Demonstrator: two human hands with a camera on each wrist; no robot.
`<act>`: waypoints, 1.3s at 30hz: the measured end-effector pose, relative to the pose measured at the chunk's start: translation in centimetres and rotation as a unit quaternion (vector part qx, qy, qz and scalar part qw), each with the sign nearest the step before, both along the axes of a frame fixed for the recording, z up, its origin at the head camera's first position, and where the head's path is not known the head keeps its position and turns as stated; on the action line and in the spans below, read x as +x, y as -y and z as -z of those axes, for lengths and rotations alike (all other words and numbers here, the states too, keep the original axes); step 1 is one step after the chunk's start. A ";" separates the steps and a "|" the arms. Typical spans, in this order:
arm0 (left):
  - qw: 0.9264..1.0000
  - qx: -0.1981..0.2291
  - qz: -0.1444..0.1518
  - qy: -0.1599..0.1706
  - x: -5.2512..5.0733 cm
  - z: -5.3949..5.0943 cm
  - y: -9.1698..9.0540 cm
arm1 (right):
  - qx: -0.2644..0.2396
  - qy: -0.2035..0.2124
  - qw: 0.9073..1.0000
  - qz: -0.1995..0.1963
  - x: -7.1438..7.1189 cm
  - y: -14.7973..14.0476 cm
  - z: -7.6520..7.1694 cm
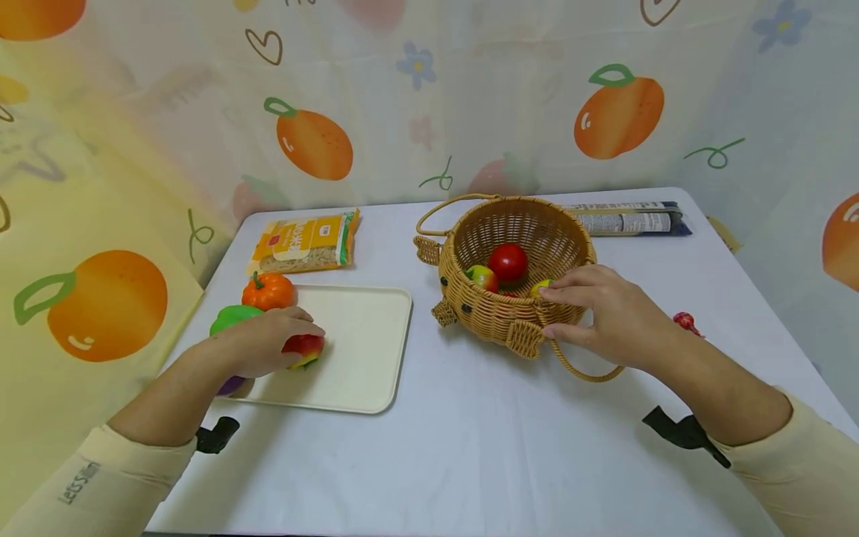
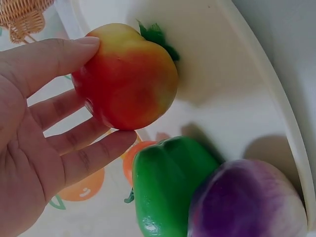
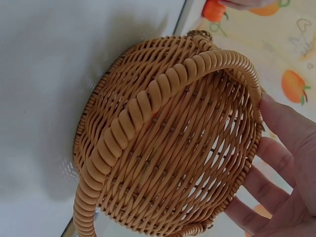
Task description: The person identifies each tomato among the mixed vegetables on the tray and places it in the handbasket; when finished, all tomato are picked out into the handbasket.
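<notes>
My left hand (image 1: pixel 268 344) holds a red-and-yellow fruit with a green leafy top (image 2: pixel 133 84) above the left part of a cream tray (image 1: pixel 365 350). Thumb and fingers lie on opposite sides of the fruit. Near that hand sit a green bell pepper (image 2: pixel 170 182), a purple-and-white round vegetable (image 2: pixel 242 205) and a small orange pumpkin (image 1: pixel 270 292). My right hand (image 1: pixel 614 317) grips the rim of a wicker basket (image 1: pixel 493 322), thumb outside, fingers over the edge. In the basket lie a red tomato (image 1: pixel 508 262), a green-and-red fruit (image 1: pixel 482 277) and something yellow-green, partly hidden.
A yellow food packet (image 1: pixel 305 240) lies behind the tray. Behind the basket is a long dark-ended package (image 1: pixel 627 222). A small red item (image 1: pixel 686 322) rests beyond the right forearm. The basket's handles (image 1: pixel 584 375) stick out front and back.
</notes>
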State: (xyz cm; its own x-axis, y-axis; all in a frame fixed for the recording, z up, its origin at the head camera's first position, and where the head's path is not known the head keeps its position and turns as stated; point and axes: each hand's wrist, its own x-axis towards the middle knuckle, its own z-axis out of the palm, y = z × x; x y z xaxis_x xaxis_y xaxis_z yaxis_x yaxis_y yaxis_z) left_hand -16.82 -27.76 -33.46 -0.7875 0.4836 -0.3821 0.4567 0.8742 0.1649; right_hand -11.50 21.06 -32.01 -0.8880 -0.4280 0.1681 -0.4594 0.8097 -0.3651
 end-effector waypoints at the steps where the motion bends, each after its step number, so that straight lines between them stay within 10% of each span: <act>1: 1.000 0.000 0.000 0.000 0.0 -0.1 0.0 | 0.000 -0.001 1.000 -0.001 0.0 0.0 0.0; 16: 0.999 0.023 0.042 -0.011 -0.2 -0.9 -1.0 | 0.014 0.003 1.000 -0.003 -0.1 0.0 0.0; 39: 0.994 0.030 0.091 -0.054 -2.6 -5.8 -7.3 | 0.015 0.007 1.000 -0.002 -0.1 0.1 -0.2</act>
State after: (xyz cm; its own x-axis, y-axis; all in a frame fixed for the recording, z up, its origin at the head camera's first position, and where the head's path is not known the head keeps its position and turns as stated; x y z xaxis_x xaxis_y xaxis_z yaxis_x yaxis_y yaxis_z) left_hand -19.37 -20.48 -27.65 -0.7194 0.6412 -0.2670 0.6247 0.7653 0.1550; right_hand -11.57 21.01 -31.79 -0.8887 -0.4358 0.1424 -0.4571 0.8184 -0.3481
